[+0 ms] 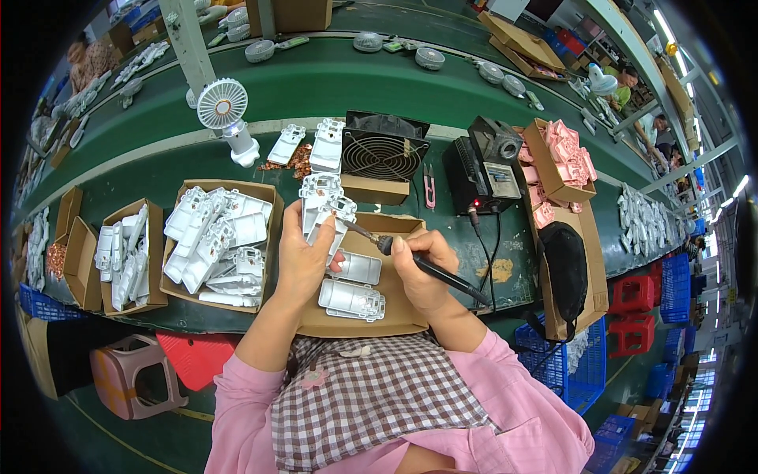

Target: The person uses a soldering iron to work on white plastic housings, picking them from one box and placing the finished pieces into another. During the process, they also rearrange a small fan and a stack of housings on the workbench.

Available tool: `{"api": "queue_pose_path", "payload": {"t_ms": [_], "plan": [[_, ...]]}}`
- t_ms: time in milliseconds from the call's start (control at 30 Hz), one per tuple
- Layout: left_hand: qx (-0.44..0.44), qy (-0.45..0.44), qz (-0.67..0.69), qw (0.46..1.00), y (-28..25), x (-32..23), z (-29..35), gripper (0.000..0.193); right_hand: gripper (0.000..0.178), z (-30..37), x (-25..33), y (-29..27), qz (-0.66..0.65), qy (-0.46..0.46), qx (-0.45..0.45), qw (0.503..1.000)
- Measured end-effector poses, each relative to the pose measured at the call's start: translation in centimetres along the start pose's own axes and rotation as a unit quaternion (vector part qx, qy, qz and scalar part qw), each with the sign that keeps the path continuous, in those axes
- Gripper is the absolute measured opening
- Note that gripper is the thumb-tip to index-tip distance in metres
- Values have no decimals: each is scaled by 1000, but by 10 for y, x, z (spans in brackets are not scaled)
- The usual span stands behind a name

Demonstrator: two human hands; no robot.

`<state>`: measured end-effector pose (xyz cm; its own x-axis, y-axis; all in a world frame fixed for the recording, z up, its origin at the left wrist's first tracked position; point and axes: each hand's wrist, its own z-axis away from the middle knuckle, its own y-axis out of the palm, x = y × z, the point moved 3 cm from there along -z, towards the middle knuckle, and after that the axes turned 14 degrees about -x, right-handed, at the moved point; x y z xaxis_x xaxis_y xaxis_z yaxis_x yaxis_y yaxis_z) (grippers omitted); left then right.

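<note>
Grip on the left hand [302, 251] is closed around a white plastic housing [322, 207], thumb and fingers pinching its sides, so the piece is held up above the middle of the table's near edge. Right hand [421, 291] has its fingers wrapped around a black-handled soldering iron [452, 280] pretty much like a pen, with the tip pointed left at the housing. Tip's right by the piece, but can't tell if it's actually touching.

Below both hands, on the near edge of the green table [150, 187], is a shallow cardboard box [404, 312] with a couple more housings [353, 300] lying in it. Over toward the left end there are two cartons, a wider one [272, 207] and a narrower one [163, 272], both loaded with similar white parts.

Up by the far edge: a white handheld fan [223, 107] standing upright, some coppery bits [302, 161] next to white pieces, and a black box fan [383, 158] with a round grille. Pink tweezers [429, 188] sit between that and the black soldering station [474, 178], which has a red light on. Toward the right end, a carton [543, 156] of pink parts, and nearer the front a black pouch [566, 272].
</note>
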<state>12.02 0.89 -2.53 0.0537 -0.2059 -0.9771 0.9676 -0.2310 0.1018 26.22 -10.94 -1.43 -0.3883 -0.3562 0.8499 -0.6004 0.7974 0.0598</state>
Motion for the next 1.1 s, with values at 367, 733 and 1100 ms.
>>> {"api": "queue_pose_path", "payload": {"t_ms": [367,733,1100], "plan": [[9,4,9,1000,0,1,1,44,18,3,-6,-3,-34,39,-19,998],[11,0,-6,1000,0,-2,2,44,18,0,1,1,-23,27,-10,999],[13,-3,-4,1000,-1,0,2,44,18,2,-3,-1,-30,34,-12,999]]}}
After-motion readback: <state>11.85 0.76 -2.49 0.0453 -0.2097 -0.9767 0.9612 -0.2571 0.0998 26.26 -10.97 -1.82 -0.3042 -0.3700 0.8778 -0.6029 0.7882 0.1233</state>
